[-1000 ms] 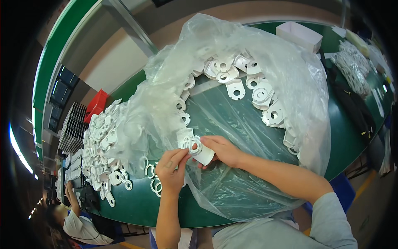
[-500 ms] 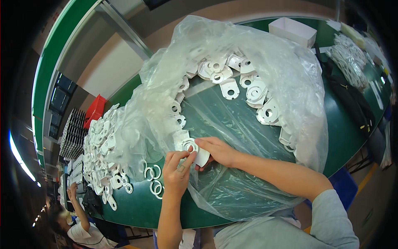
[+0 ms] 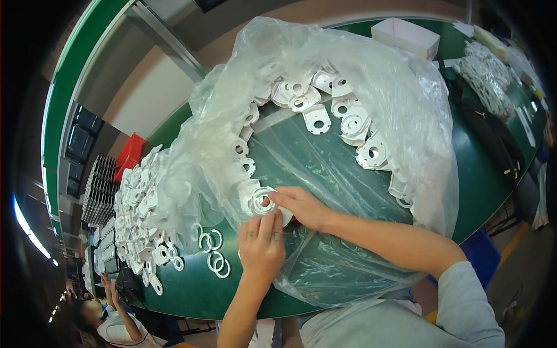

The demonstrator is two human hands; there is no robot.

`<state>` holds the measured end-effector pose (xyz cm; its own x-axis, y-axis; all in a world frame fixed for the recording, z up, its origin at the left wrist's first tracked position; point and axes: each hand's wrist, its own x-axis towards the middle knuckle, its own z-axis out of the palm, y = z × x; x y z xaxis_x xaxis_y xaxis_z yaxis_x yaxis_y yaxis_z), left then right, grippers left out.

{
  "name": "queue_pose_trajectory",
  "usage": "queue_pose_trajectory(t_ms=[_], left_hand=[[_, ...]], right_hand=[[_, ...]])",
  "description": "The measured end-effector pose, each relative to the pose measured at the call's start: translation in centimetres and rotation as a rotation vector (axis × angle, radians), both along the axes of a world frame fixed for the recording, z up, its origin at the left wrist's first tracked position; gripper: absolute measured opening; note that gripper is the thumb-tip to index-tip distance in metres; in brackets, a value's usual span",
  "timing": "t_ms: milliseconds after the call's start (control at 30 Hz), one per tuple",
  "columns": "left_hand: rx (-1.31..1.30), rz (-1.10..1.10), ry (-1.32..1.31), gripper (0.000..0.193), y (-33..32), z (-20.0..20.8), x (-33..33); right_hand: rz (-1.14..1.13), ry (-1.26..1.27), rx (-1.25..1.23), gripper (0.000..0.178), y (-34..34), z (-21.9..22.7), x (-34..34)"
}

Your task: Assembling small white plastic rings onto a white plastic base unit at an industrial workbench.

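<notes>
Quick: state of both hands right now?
Left hand: fingers together at the near edge of the white part; grip cannot be told.
Right hand: closed, holding the white part, thumb on top.

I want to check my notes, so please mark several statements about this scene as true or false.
The right hand holds a white part. True.
The left hand rests on the red bin. False: the left hand has its fingertips at the white part.
Loose white rings lie on the green table. True.
The red bin stands right of the plastic sheet. False: the red bin is left of the plastic sheet.
A white box stands on the table. True.
</notes>
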<state>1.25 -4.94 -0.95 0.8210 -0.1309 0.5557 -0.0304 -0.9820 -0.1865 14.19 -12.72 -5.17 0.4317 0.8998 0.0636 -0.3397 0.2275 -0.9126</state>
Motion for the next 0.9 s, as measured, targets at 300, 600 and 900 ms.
queue_pose_trajectory(t_ms=[300,600,900], left_hand=[[-0.606,-0.034,-0.038,0.038,1.0,-1.1,-0.4],[-0.466,-0.004,-0.215,0.034,2.0,0.6,0.2],[-0.47,-0.045,-0.181,0.03,2.0,0.2,-0.1]], right_hand=[[0.06,0.043,0.017,0.025,0.1,-0.1,0.1],[0.118,0.098,0.056,0.029,0.1,0.3,-0.3],[0.118,0.12,0.048,0.031,0.1,0.7,-0.4]])
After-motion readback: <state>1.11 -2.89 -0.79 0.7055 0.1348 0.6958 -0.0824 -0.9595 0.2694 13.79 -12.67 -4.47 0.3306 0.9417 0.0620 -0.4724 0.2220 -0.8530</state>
